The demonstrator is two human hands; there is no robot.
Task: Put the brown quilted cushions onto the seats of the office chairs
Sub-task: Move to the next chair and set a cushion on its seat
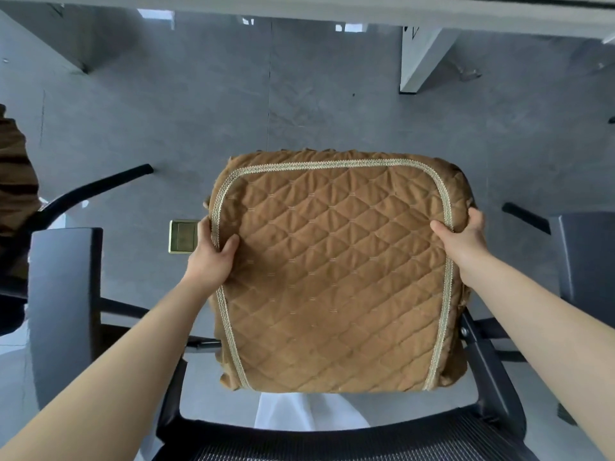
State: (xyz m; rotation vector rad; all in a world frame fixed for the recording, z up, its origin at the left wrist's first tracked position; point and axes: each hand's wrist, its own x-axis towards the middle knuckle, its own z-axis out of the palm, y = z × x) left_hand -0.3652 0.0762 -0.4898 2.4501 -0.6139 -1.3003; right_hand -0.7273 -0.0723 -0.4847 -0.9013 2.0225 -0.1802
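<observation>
A brown quilted cushion [336, 274] with pale braided trim lies flat over the seat of a black office chair, hiding the seat. My left hand [213, 254] grips its left edge, thumb on top. My right hand [466, 237] grips its right edge the same way. The chair's mesh backrest [349, 440] runs along the bottom of the view, nearest me. The chair's left armrest [63, 294] and right armrest [585, 254] flank the cushion.
Another brown cushion or cloth [13, 181] shows at the far left edge by a second chair's black arm [96, 188]. A brass floor socket [182, 236] sits in the grey tile floor. A white desk leg [419, 61] and desk edge stand ahead.
</observation>
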